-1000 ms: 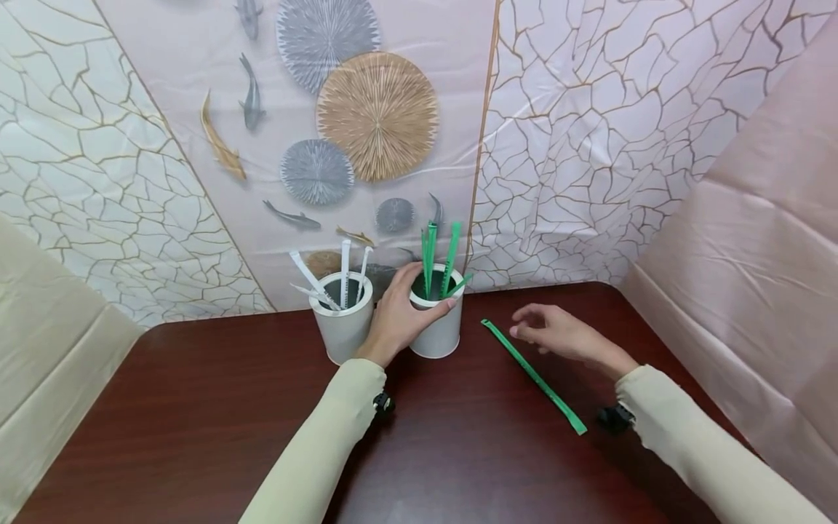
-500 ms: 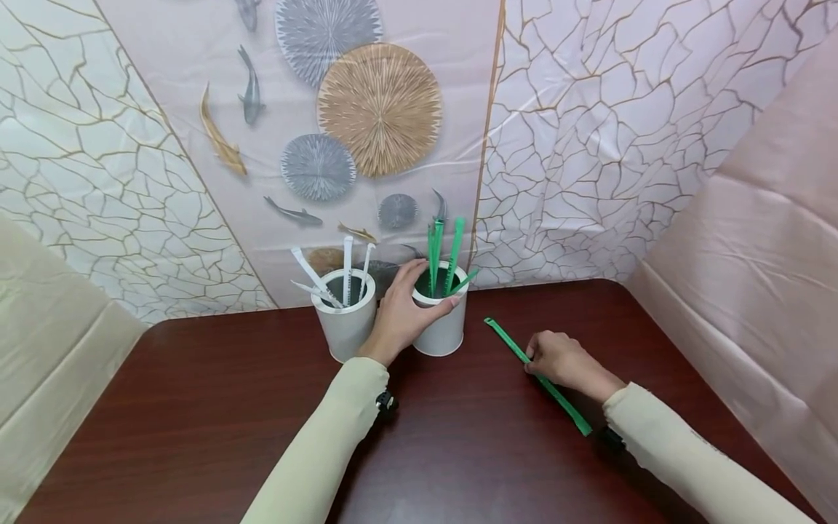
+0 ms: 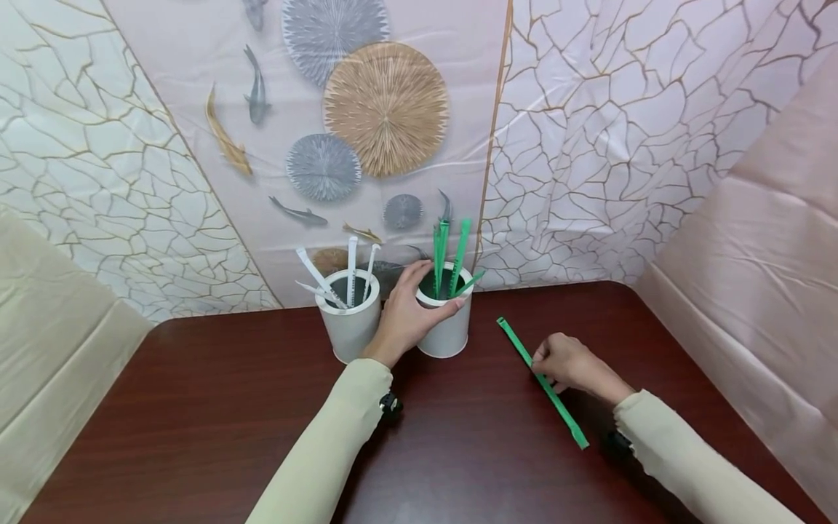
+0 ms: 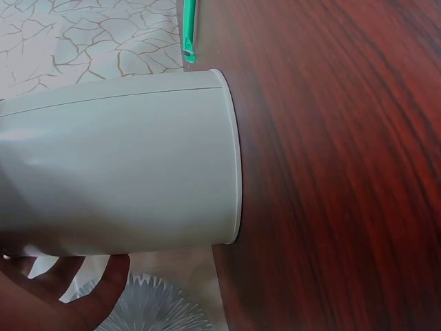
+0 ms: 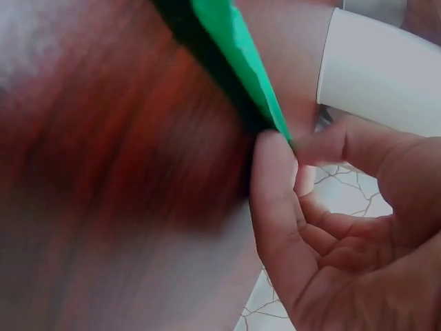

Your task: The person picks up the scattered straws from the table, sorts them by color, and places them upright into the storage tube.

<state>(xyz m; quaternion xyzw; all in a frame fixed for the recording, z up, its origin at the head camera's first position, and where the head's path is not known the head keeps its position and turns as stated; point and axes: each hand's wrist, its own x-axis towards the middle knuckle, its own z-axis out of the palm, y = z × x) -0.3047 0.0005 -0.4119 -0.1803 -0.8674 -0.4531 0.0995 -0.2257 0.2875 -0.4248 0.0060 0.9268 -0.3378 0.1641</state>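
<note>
My left hand (image 3: 407, 320) grips the right one of two light grey cups (image 3: 447, 333), thumb along its front rim and fingers behind. Several green wrapped straws (image 3: 461, 251) stand in that cup. In the left wrist view the cup's side (image 4: 124, 165) fills the left part, with curled fingers (image 4: 103, 286) against it. My right hand (image 3: 571, 364) pinches a single green wrapped straw (image 3: 564, 415) near its middle, right of the cups. The right wrist view shows thumb and index finger meeting on this straw (image 5: 241, 58), close over the table.
Left of my left hand stands the other grey cup (image 3: 351, 336), holding several white wrapped straws (image 3: 351, 266). Both cups are near the back edge of the dark red wooden table (image 3: 216, 422). A patterned cloth backdrop (image 3: 589, 145) rises behind, and plain cloth (image 3: 753, 306) hangs at the right.
My right hand has come down onto the lone green straw and now pinches it. The straw has turned slightly. My left hand keeps its hold on the cup.
</note>
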